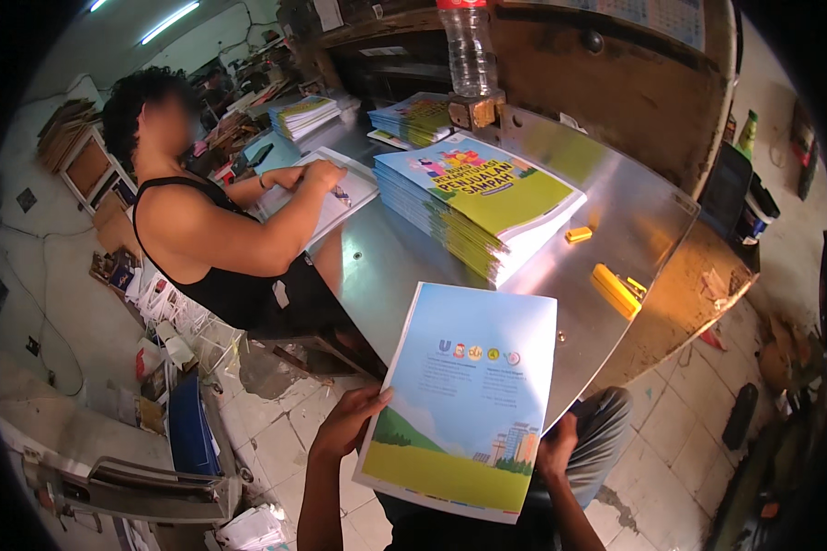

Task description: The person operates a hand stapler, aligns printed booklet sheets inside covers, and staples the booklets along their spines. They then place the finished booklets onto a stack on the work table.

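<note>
A booklet (pixel 469 367) with a blue sky, green hill and small buildings printed on its cover is held in front of me, just off the near edge of the metal table. My left hand (pixel 347 424) grips its left edge, thumb on top. At its lower right edge is my right hand (pixel 558 448), closed on the booklet, its fingers partly hidden behind it. Beyond, a tall stack of colourful booklets (pixel 478 193) rests on the metal table (pixel 363 298). To its right lie a yellow stapler-like tool (pixel 616 292) and a small yellow piece (pixel 579 235).
At the left, another person (pixel 220 211) in a black top bends over white sheets (pixel 340 207) with both hands. More booklet stacks (pixel 305 117) stand at the back. A plastic bottle (pixel 469 55) stands on a block (pixel 476 110). Paper scraps (pixel 188 303) pile up on the left.
</note>
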### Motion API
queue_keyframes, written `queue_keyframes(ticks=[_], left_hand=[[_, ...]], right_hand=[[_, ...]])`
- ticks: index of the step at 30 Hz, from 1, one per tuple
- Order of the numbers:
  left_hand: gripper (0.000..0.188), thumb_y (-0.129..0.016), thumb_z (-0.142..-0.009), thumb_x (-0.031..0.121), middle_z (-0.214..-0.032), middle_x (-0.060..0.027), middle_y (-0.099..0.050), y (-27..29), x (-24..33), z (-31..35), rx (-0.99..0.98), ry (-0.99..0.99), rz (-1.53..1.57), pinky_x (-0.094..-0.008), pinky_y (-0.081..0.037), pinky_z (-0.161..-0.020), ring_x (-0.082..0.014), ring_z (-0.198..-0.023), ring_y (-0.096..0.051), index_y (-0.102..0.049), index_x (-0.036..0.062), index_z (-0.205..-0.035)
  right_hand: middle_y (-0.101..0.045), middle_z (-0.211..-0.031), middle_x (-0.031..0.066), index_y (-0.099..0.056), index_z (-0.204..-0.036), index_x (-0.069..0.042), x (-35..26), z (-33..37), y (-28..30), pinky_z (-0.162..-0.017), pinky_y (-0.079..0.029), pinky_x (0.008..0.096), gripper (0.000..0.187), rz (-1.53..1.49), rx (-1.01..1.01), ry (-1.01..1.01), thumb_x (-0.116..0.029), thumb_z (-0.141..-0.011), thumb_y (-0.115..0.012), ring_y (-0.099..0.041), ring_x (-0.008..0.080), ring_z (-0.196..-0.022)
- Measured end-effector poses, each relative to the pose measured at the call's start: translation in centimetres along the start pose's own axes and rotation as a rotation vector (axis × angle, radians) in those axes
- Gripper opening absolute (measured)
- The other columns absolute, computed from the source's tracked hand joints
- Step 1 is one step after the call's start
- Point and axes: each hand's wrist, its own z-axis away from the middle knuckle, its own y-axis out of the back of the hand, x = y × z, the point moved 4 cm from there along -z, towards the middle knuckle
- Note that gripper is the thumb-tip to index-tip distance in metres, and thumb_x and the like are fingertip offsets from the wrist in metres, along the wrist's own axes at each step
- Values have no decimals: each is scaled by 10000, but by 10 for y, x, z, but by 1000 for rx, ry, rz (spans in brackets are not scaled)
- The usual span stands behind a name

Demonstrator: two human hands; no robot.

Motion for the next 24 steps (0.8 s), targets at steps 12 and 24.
queue_keyframes(ticks=[12,24], left_hand=[[462,-739,-910,128,-1053,-138,-693,-50,35,24,106,-134,54,-315,-542,-775,-190,-924,-672,-587,-63,-1302],[565,-676,-939,204,-1389,-194,-532,-101,26,32,-218,-276,50,-437,-429,-1076,-289,-1249,-538,-473,-52,-1400]], right_hand=[[-606,-1270,275,-594,-1264,21,-260,-85,68,-960,-531,467,405,-158,-472,122,-189,-933,-695,-633,444,-1140],[-358,-1429,479,-98,-1549,121,-325,-50,16,-1018,-436,666,863,151,-929,313,-559,-1062,-308,-429,648,-1285]])
